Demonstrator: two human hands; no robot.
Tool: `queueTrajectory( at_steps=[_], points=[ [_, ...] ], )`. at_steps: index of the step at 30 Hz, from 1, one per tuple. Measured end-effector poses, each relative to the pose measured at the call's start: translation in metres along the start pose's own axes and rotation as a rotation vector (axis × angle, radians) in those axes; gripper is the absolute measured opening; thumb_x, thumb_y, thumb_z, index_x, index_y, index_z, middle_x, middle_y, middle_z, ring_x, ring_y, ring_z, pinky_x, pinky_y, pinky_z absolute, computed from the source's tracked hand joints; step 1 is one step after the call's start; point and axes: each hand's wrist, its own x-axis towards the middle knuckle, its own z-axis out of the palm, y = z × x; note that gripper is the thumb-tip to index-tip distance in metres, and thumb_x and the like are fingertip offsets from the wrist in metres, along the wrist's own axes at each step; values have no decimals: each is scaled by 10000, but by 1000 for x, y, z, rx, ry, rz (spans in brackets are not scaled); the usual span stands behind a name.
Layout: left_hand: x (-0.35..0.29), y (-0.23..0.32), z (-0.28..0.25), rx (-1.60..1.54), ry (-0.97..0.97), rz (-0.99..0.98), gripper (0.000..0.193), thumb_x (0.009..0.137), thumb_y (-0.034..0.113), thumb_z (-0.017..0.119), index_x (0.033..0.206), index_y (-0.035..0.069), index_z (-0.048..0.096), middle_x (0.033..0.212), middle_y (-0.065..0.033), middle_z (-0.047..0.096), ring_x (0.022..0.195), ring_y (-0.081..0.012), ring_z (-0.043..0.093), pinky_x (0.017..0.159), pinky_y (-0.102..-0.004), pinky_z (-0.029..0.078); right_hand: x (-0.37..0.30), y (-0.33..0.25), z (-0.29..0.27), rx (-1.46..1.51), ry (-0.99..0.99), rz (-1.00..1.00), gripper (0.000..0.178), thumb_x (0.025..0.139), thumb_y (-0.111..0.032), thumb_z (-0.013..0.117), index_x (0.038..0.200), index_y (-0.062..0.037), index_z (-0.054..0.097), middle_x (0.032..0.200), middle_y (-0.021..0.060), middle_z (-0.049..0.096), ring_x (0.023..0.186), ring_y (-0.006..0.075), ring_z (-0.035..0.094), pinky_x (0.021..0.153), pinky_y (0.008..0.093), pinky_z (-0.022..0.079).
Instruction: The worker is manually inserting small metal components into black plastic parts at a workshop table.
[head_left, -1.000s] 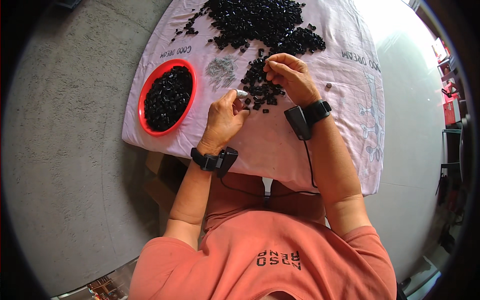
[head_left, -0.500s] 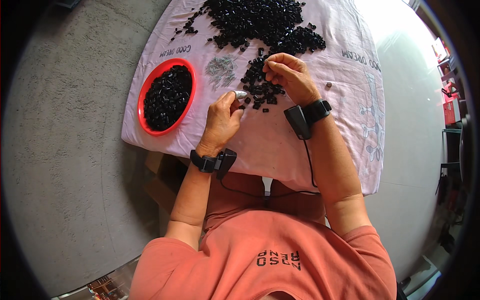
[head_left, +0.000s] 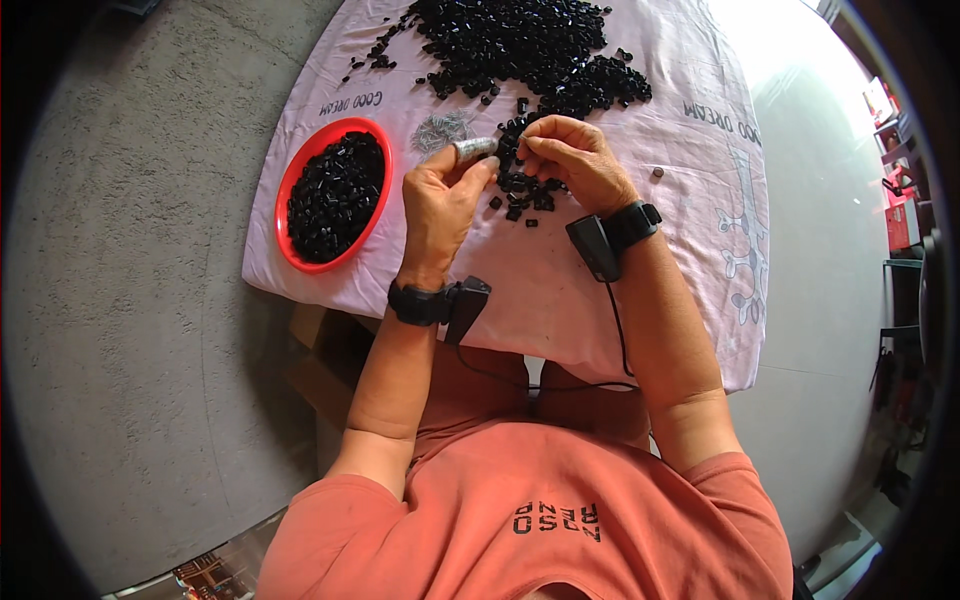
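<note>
My left hand [head_left: 440, 215] is closed in a pinch, its index finger covered by silvery wrapping [head_left: 472, 149]. Whatever lies between that fingertip and the thumb is too small to make out. Facing it, a short gap away, my right hand [head_left: 580, 165] pinches thumb and forefinger together on something tiny that I cannot identify. Both hands hover over a loose cluster of small black plastic pieces [head_left: 525, 185]. Just beyond the left fingertips lies a heap of thin silvery metal pins [head_left: 438, 130], partly hidden by that hand.
A red-rimmed bowl [head_left: 283, 190] full of black pieces stands on the left of the pink cloth-covered table [head_left: 690, 290]. At the far side spreads a large pile of black pieces [head_left: 510, 45]. One stray piece [head_left: 657, 173] lies to the right. A cable [head_left: 618, 320] runs between my wrist devices.
My left hand has moved up and toward the right hand, now covering part of the pin heap. The right hand has shifted slightly left and down, keeping its pinch.
</note>
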Motion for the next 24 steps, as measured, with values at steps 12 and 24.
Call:
queueTrajectory(
  at_steps=[12,24],
  points=[
    [17,-10,19,-222,21,-86,142,957,87,657,1053,7,724,877,-35,706,750,-89,641,708,-224,526,1,1,2,-30,2,-1,155,964,-162,655,1046,-31,665,910,42,690,766,100,658,709,229,549],
    [19,-6,22,-112,41,22,54,936,23,635,973,-16,644,869,-73,723,740,-113,688,664,-239,547,1,-1,9,-198,37,-15,137,960,-134,646,1037,-26,679,864,15,691,714,68,628,665,211,530]
  ],
)
